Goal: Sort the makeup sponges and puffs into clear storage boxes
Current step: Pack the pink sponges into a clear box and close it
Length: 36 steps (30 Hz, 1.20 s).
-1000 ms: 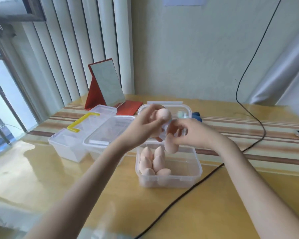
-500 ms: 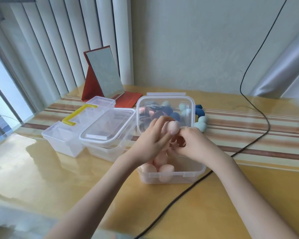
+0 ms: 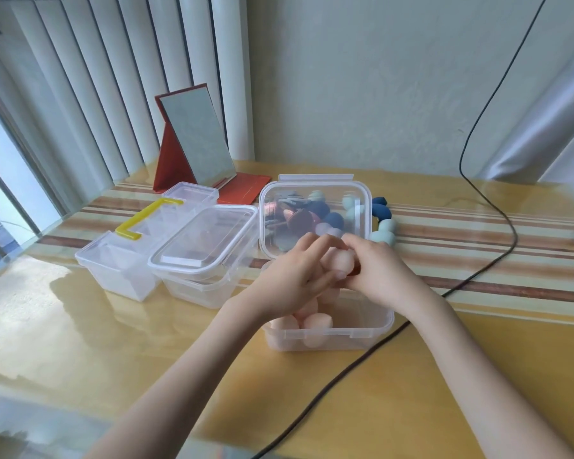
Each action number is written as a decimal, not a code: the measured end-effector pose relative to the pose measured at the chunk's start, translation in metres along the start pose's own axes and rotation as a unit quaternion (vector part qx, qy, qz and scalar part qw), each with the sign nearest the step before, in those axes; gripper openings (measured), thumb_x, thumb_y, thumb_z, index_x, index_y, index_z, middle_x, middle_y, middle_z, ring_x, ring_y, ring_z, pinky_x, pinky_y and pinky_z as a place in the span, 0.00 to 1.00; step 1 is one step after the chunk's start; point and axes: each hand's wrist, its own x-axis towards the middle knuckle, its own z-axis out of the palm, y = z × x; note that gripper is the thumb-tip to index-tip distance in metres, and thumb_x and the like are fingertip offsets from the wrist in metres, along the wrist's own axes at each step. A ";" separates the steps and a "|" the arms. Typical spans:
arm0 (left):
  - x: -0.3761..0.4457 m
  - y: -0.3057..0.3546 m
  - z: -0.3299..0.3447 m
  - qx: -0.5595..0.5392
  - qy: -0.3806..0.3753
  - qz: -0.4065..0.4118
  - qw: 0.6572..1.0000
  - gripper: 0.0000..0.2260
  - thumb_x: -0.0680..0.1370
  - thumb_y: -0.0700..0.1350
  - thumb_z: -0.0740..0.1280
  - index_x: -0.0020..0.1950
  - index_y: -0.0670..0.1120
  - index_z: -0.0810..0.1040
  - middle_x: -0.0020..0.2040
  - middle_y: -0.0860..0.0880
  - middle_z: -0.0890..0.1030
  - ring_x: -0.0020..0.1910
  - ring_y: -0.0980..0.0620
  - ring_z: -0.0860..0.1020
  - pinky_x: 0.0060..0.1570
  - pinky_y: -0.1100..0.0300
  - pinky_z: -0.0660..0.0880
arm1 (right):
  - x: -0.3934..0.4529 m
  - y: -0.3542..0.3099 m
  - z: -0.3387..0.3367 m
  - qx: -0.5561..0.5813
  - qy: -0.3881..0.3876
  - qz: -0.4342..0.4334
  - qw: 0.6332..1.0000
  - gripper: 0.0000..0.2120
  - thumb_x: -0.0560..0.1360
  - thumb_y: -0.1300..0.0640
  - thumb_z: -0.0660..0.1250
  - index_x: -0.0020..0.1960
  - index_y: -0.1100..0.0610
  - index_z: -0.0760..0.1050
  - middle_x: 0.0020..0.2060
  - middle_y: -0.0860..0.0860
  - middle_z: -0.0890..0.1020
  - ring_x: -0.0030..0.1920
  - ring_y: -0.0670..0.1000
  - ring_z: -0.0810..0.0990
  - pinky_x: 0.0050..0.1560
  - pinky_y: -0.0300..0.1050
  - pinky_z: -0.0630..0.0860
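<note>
While both hands' fingers clamp one pink sponge (image 3: 340, 265) — three clear boxes (image 3: 328, 332).

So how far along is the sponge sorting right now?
Partly done. Several pink sponges already sit in the open clear box. Both hands, left and right, hold another pink sponge above it. Blue and green sponges and dark puffs still wait behind; the two clear boxes on the left look unfilled.
</note>
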 end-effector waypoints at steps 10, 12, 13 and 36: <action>0.000 0.000 0.002 0.052 0.004 -0.003 0.999 0.17 0.78 0.51 0.65 0.66 0.49 0.68 0.56 0.47 0.70 0.47 0.43 0.75 0.45 0.49 0.74 | -0.007 0.000 -0.019 0.331 -0.063 0.090 0.937 0.14 0.78 0.56 0.66 0.63 0.54 0.76 0.48 0.58 0.84 0.45 0.53 0.85 0.43 0.47 0.83; 0.000 0.001 0.002 0.046 0.005 -0.004 0.999 0.19 0.78 0.48 0.66 0.66 0.46 0.67 0.58 0.46 0.70 0.49 0.44 0.76 0.46 0.49 0.73 | -0.005 0.001 -0.016 0.306 -0.076 0.090 0.945 0.20 0.75 0.57 0.71 0.66 0.55 0.75 0.50 0.58 0.84 0.46 0.52 0.85 0.43 0.45 0.83; -0.001 0.001 0.001 0.038 0.004 -0.012 0.999 0.20 0.77 0.46 0.67 0.67 0.45 0.66 0.60 0.46 0.70 0.50 0.45 0.76 0.48 0.50 0.73 | -0.005 0.001 -0.018 0.298 -0.090 0.090 0.946 0.21 0.74 0.59 0.71 0.66 0.56 0.74 0.52 0.59 0.82 0.46 0.52 0.85 0.45 0.44 0.83; -0.003 -0.005 -0.007 -0.047 0.072 0.008 0.996 0.13 0.73 0.36 0.63 0.57 0.45 0.71 0.49 0.52 0.72 0.50 0.54 0.75 0.50 0.60 0.72 | -0.016 -0.008 0.018 -0.033 -0.018 -0.005 0.999 0.09 0.66 0.60 0.71 0.41 0.52 0.71 0.35 0.45 0.77 0.36 0.46 0.76 0.39 0.46 0.76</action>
